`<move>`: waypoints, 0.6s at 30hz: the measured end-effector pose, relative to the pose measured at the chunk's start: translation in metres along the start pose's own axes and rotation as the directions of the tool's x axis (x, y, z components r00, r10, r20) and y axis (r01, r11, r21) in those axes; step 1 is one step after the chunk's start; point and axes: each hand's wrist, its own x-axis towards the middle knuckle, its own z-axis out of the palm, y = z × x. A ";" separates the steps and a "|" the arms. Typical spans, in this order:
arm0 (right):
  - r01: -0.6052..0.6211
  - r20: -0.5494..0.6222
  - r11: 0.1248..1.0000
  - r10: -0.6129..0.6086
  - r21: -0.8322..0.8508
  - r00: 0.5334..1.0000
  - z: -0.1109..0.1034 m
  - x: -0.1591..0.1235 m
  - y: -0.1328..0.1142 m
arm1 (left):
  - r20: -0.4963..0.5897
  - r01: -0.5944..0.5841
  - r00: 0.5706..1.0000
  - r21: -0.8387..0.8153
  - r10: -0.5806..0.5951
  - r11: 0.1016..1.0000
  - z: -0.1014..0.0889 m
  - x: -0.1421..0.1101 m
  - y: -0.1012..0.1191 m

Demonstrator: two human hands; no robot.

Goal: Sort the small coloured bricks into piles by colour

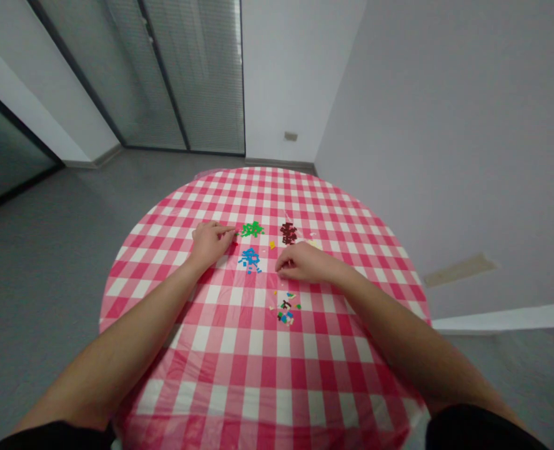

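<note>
My left hand rests at the left of a pile of small green pieces. Its thumb and forefinger come together beside a few red pieces; whatever is between the fingertips is too small to make out. Over the table to the right, my right hand has its fingers curled into a pinch, tips pointing down and left, their contents hidden. Between the hands lie a blue pile and a little yellow cluster. Just behind the right hand is a dark brown pile. Cream pieces are partly covered by that hand.
Closer to me, a mixed scatter of small coloured pieces lies on the round table, which has a red-and-white checked cover. A white wall stands close on the right. Glass partitions are beyond the table.
</note>
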 end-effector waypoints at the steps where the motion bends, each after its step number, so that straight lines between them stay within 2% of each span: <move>1: 0.009 0.033 1.000 -0.009 0.019 0.999 0.003 -0.008 0.000 | -0.010 -0.005 1.000 -0.017 0.005 1.000 0.000 -0.001 0.000; 3: -0.004 0.035 0.999 0.003 0.032 0.999 0.009 -0.020 0.001 | -0.024 -0.023 0.999 -0.041 0.022 0.999 0.001 -0.003 0.002; 7: -0.029 -0.044 0.998 0.031 0.056 0.999 0.024 -0.026 0.011 | -0.019 -0.129 0.992 -0.082 0.128 0.988 0.002 -0.014 0.014; 12: 0.086 -0.052 0.996 -0.084 0.038 0.995 0.034 -0.022 0.019 | 0.083 -0.298 0.947 -0.135 0.310 0.945 0.003 -0.033 0.037; 18: 0.115 -0.084 0.993 -0.117 -0.030 0.990 0.039 -0.026 0.015 | 0.142 -0.366 0.910 -0.168 0.390 0.915 0.007 -0.043 0.052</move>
